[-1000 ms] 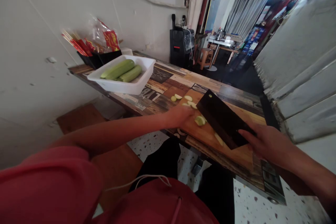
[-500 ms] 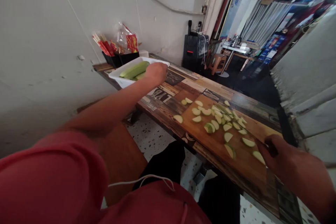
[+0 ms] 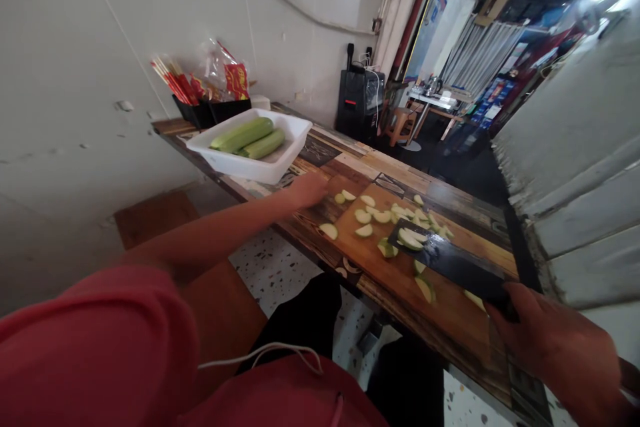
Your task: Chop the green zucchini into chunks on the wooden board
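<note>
My right hand [image 3: 555,340] is closed round the handle of a black cleaver [image 3: 450,261]. The blade lies nearly flat over the wooden cutting board [image 3: 400,280] and carries a few green vegetable slices [image 3: 411,238]. Several more pale green slices [image 3: 373,215] are scattered on the board and the table beside it. My left hand [image 3: 307,188] rests on the table between the board and the white tub [image 3: 280,167]; its fingers are blurred and turned away. Two whole green gourds [image 3: 247,137] lie in that tub.
The patterned wooden table [image 3: 435,190] runs along a white wall. Black holders with red chopsticks and a snack bag [image 3: 210,90] stand at its far left end. A black speaker [image 3: 357,100] and stools stand beyond. My red shirt and dark trousers fill the bottom.
My left hand came back from the tub to the table beside the board. The cleaver, out of sight half a second ago, now lies low over the board with slices on it.
</note>
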Demonstrator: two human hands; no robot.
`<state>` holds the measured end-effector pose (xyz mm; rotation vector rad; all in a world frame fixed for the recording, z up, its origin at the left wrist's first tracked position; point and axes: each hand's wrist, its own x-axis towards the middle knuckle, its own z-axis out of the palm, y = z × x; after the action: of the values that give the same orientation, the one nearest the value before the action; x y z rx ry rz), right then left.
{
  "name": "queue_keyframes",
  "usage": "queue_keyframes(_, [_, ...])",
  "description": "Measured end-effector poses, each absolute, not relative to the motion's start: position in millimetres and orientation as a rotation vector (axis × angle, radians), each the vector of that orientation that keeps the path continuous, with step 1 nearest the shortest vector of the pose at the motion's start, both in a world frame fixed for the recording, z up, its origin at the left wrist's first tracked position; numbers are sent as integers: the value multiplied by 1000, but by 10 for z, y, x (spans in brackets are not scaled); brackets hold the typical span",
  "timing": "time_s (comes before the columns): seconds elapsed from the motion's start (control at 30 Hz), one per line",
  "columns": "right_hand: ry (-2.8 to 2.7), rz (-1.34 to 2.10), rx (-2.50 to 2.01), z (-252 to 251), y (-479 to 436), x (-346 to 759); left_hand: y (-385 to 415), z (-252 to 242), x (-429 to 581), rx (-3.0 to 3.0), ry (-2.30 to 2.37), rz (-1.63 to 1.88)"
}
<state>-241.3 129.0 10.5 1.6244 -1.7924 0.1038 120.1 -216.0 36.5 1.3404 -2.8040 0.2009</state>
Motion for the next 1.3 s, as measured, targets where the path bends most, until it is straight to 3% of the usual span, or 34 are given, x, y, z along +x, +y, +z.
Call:
queue_keyframes(0.23, [-1571, 141, 1696, 14, 1499, -2433, -2159, 222, 785, 1283, -2800, 103])
queue_keyframes(0.43, [-1689, 192, 1614, -33, 1637, -2516, -2325, 491, 1116, 1480, -2852, 171])
queue_keyframes(0.57, [-1675, 212, 1494, 50, 1591, -2488, -2098, 418, 1262, 1556, -2842, 188])
queue_keyframes(0.87, [-2137, 198, 1360, 274, 1371, -2313, -1692, 241, 1246, 1680, -2763, 525])
queue_keyframes(1.17, [-2354, 245, 1336, 331, 1418, -2176, -1836, 343, 1220, 1832, -2764, 452])
queue_keyframes(1.3, [-2365, 361, 1381, 286, 1384, -2001, -1904, 610, 996, 1917, -2482, 424])
